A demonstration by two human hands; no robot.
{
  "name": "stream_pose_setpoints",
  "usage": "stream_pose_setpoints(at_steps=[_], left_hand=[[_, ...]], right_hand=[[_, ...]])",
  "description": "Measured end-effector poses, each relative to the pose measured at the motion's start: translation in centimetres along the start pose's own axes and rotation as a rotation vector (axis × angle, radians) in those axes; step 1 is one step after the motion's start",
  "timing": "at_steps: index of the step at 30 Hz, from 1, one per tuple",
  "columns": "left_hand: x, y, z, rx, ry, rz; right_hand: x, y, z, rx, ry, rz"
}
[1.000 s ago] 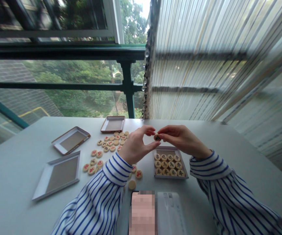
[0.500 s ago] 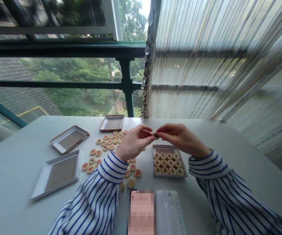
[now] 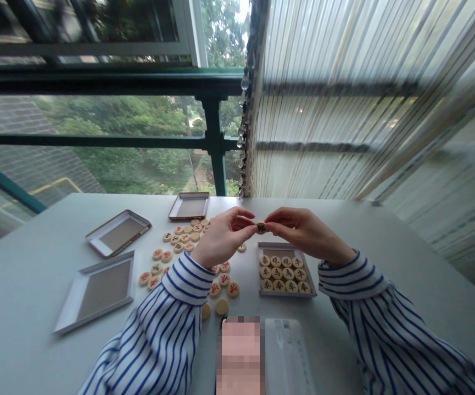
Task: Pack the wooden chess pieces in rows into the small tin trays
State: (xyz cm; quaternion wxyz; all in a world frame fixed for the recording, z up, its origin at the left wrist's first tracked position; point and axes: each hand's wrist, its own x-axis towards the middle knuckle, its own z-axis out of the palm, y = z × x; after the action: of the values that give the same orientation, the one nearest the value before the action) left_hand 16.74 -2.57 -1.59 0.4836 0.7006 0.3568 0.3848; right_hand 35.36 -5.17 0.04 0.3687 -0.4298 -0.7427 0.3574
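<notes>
A round wooden chess piece (image 3: 261,227) with a black character is pinched between the fingertips of my left hand (image 3: 221,240) and my right hand (image 3: 301,231), raised above the table. Right below it sits a small grey tray (image 3: 312,287) holding two rows of black-marked pieces. Loose pieces (image 3: 179,241), many marked in red, lie scattered on the table left of my left wrist. Both arms wear blue-and-white striped sleeves.
Three empty shallow trays lie on the white table (image 3: 385,258): a brown one (image 3: 189,207) at the back, a brown-rimmed one (image 3: 117,233) to the left, a white one (image 3: 97,291) nearer. A white object (image 3: 289,356) lies at the near edge. Window railing and a striped curtain stand behind.
My hands have stayed together at the piece, shifting slightly. The left fingers have closed in on it. The view tilted a little.
</notes>
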Motion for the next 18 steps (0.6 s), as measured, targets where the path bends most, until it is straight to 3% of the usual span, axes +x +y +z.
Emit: stream_pose_setpoints(at_steps=[6,18], left_hand=[[-0.18,0.15,0.00,0.004,-0.084,-0.029],[-0.01,-0.17,0.20,-0.009,-0.036,-0.035]], right_hand=[[0.00,-0.02,-0.07,-0.092,-0.014,-0.021],[0.01,0.04,0.20,-0.007,-0.056,0.014]])
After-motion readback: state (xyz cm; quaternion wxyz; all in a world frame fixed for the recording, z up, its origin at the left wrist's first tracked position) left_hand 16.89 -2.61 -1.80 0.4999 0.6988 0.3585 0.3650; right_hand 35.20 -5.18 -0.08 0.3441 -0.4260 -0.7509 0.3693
